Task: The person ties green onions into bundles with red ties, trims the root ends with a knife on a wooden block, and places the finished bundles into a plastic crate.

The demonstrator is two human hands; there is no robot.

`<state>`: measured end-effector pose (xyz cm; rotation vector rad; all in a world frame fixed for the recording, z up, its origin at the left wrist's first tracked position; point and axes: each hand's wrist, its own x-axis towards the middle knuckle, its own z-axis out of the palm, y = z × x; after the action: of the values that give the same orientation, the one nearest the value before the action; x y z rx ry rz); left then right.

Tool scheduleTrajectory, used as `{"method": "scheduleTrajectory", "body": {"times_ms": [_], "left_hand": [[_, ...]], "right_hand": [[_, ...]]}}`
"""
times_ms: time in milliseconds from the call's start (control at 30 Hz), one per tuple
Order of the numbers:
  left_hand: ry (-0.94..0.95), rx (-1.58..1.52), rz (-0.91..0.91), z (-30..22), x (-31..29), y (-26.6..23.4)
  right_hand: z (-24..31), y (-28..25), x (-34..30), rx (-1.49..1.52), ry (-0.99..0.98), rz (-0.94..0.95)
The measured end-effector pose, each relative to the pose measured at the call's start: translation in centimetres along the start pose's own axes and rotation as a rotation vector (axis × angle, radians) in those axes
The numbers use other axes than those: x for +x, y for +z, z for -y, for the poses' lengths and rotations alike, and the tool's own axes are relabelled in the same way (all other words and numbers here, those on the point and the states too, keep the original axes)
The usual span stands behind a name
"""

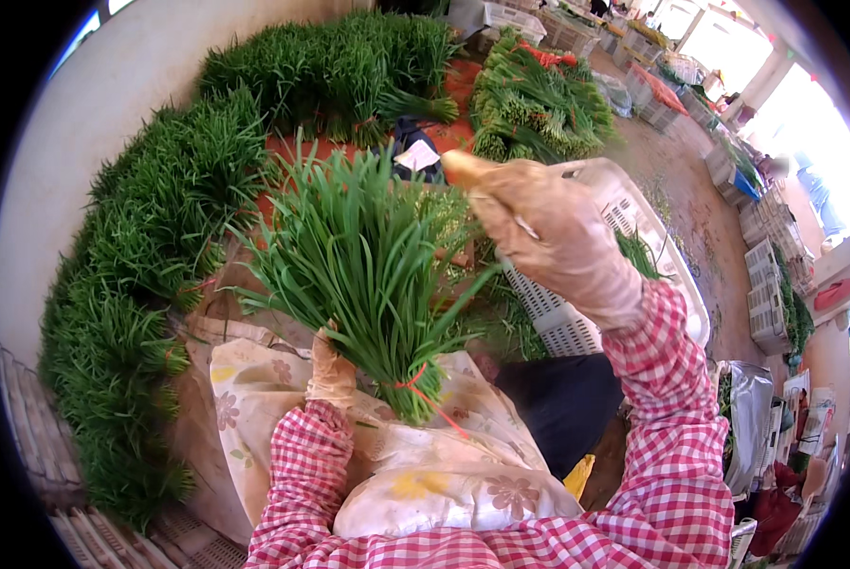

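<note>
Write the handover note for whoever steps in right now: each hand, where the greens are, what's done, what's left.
Left hand: gloved, gripping the bunch of chives near its base, beside the red tie.
Right hand: gloved, raised at the leaf tips; what it grips is unclear.
Bunch sits over the floral apron on the lap.
Done: red tie is on this bunch; tied bunches are piled along the wall and further back.
Left: this bunch is not yet on a pile. White crate lies to the right.
</note>
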<state>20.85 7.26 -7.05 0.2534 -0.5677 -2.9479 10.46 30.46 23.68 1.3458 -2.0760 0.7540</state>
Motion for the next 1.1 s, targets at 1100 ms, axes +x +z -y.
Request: {"method": "scheduleTrajectory", "body": {"times_ms": [1100], "left_hand": [[0.024,0.012,-0.448,-0.2,1.8,5.0]], "right_hand": [[2.1,4.2,-26.2,0.402,1.235,0.073]]}}
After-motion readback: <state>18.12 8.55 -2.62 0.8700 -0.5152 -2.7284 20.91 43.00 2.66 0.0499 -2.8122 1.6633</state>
